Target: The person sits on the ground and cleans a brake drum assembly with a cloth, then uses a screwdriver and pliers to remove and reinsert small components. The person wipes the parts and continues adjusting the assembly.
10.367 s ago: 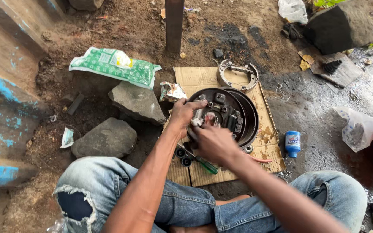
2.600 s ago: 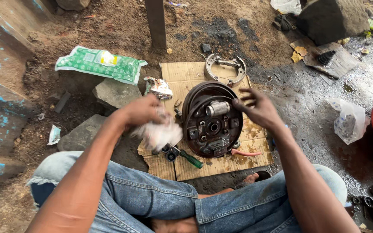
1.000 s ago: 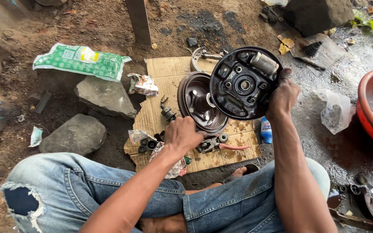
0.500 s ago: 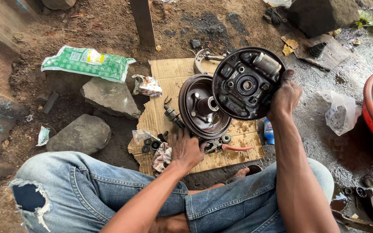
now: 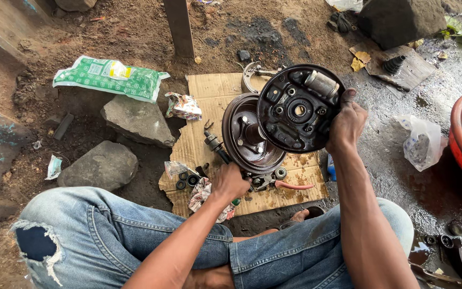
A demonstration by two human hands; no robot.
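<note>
We're sitting cross-legged in ripped blue jeans, both bare arms stretched forward from the bottom edge of the view. Our left hand [image 5: 230,182] is low and close in, just past the left knee, palm down with the fingers curled shut into a loose fist around something we can't make out, knuckles up and wrist fairly straight. Our right hand [image 5: 347,122] is raised higher and further out, forearm running up from the right knee, wrist cocked back, fingers wrapped tight and thumb pointing up along the edge of what it grips.
</note>
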